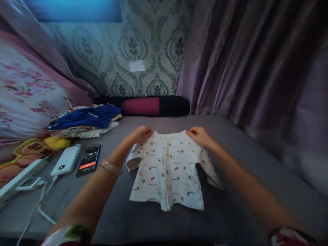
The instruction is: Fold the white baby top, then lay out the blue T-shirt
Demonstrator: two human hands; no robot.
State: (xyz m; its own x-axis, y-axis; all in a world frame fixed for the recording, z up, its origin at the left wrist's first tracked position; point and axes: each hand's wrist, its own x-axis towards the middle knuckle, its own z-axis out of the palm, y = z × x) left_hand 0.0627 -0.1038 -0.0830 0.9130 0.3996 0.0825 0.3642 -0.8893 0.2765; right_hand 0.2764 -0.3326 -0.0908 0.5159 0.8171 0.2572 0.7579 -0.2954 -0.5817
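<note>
A small white baby shirt (176, 171) with a scattered print and a buttoned front hangs spread between my hands over the grey bed surface. My left hand (144, 134), a bangle (110, 168) on its forearm, pinches the shirt's left shoulder beside the neckline. The opposite shoulder is gripped by my right hand (198, 135), with fingers pressed together on the cloth. The collar faces away from me, and the hem is toward me. Both sleeves droop outward; the lower edge looks wavy.
Folded clothes with a blue garment (89, 117) on top lie at back left. Nearer are a phone (89, 160), a white power bank (64, 161) with a cable and a power strip (23, 182). A black-and-red roll (140, 106) lies along the wall; curtains (230, 61) hang right.
</note>
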